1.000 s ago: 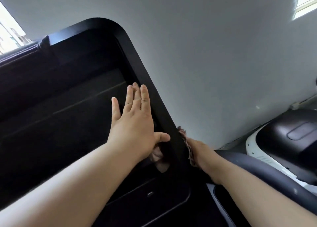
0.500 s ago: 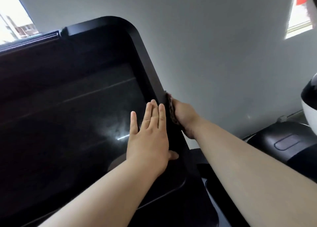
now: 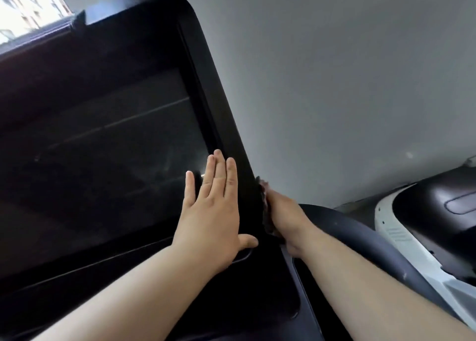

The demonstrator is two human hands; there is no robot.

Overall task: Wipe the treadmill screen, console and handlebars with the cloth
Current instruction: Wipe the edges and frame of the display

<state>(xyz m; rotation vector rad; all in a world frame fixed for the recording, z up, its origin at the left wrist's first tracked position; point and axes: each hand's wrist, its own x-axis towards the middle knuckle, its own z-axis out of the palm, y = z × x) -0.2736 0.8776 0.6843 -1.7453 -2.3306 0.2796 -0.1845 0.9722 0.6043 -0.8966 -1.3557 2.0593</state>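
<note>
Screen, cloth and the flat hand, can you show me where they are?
screen (image 3: 116, 147): head view, middle of the dark glass.
cloth (image 3: 265, 206): head view, the brown strip showing beside the screen's right edge.
left hand (image 3: 211, 212): head view, back of the hand.

The left hand (image 3: 213, 212) lies flat, fingers straight and together pointing to 12 o'clock, thumb splayed toward 3 o'clock. The right hand (image 3: 286, 214) sits just beside it at 3 o'clock, its fingers out of sight. The left forearm (image 3: 116, 289) enters from 7 o'clock, the right forearm (image 3: 373, 289) from 5 o'clock.
</note>
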